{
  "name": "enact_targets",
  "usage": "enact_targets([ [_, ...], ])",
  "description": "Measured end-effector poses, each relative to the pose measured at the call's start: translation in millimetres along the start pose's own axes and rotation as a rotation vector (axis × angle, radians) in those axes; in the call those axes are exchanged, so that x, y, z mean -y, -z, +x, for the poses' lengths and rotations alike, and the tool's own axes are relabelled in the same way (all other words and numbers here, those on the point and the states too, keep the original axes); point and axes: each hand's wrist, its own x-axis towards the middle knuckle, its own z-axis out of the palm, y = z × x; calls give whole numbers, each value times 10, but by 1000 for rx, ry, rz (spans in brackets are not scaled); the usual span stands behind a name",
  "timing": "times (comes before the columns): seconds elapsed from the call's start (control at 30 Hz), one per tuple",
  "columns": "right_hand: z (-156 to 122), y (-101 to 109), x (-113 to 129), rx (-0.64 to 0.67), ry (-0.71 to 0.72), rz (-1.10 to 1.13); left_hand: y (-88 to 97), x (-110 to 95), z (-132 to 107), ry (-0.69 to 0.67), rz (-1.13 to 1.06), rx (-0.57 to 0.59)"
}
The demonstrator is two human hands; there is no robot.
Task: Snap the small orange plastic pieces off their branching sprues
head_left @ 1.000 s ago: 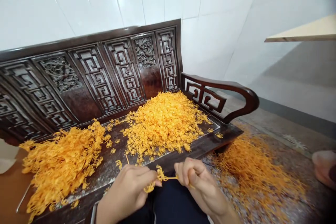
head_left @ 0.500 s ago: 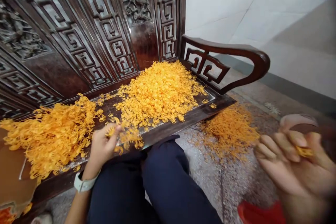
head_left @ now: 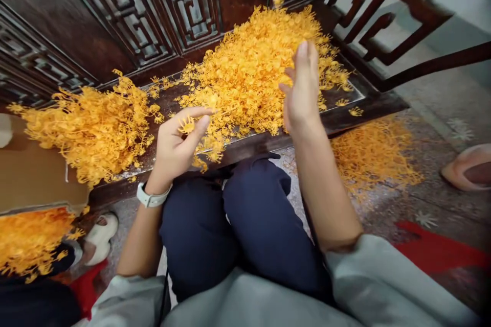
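My left hand [head_left: 177, 144] hovers at the front edge of a dark carved wooden bench [head_left: 115, 36], fingers curled round a small orange plastic piece [head_left: 186, 124]. My right hand [head_left: 303, 89] is raised over the big pile of loose orange pieces [head_left: 253, 69] on the seat, fingers stretched out and holding nothing. A second heap of orange branched stems [head_left: 92, 127] lies on the seat to the left of my left hand. A white watch is on my left wrist.
More orange stems lie scattered on the floor [head_left: 374, 150] right of the bench. A brown cardboard box [head_left: 34, 176] with orange pieces below it sits at the left. A pink slipper [head_left: 470, 168] is at the right edge, a red mat [head_left: 437, 250] near it.
My right hand swung from the far right back over the seat pile and opened. The view dropped lower and closer to the bench. My left hand kept a small orange piece.
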Motion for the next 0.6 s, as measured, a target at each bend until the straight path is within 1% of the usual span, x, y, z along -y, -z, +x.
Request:
enact_targets([
  [0.03, -49, -149, 11, 41, -55, 64, -35, 8, 21, 41, -72, 35],
  [0.1, -198, -388, 158, 194, -216, 328, -98, 36, 62, 115, -202, 109],
  [0.17, -346, -543, 390, 358, -312, 565, -140, 73, 93, 163, -285, 168],
  [0.2, -405, -590, 495, 397, -322, 628, -151, 92, 102, 179, -313, 187],
  [0.23, -455, -619, 576, 396, -312, 649, -154, 109, 105, 191, -333, 196],
  [0.3, -534, -633, 639, 311, -280, 613, -144, 135, 98, 205, -345, 167],
  [0.37, -598, -617, 597, 233, -310, 603, -123, 147, 76, 199, -326, 107],
  [0.4, -627, -608, 559, 233, -351, 631, -113, 147, 63, 192, -314, 83],
  [0.5, -686, -604, 472, 324, -481, 755, -93, 138, 31, 176, -310, 83],
  [0.6, -702, -625, 487, 437, -573, 897, -81, 140, 22, 196, -347, 114],
])
